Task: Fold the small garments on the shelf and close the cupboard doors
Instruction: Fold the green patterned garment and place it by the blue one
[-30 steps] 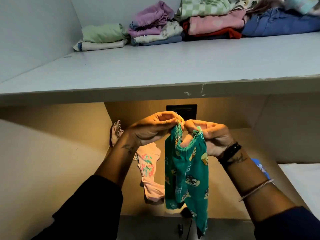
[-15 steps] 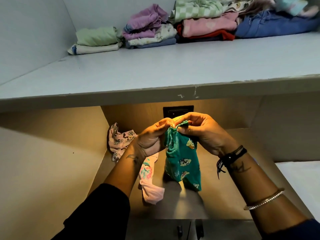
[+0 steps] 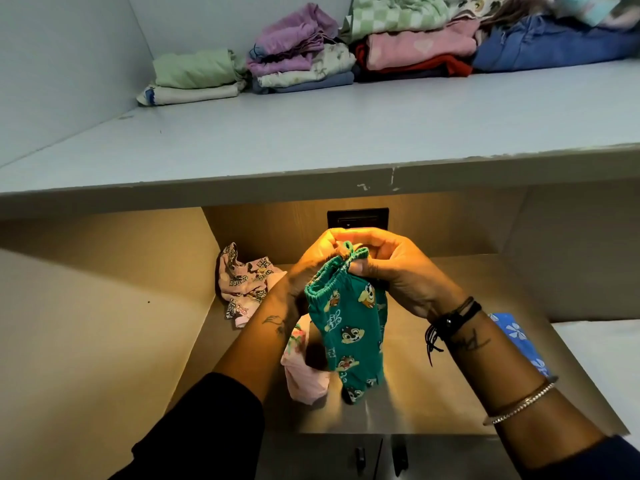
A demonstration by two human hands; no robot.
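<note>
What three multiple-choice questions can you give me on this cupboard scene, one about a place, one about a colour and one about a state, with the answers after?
1. Where do the folded piles lie?
A. in a basket
B. at the back of the upper shelf
C. over a chair

2. What colour is the held garment?
A. red
B. white
C. green

3. How is that garment held?
A. left hand and right hand grip its waistband
B. it hangs from a hook
C. it lies flat, untouched

Answers:
B, the piles sit against the shelf's back wall.
C, it is green cloth with cartoon prints.
A, fingers of both hands curl on the elastic edge.
</note>
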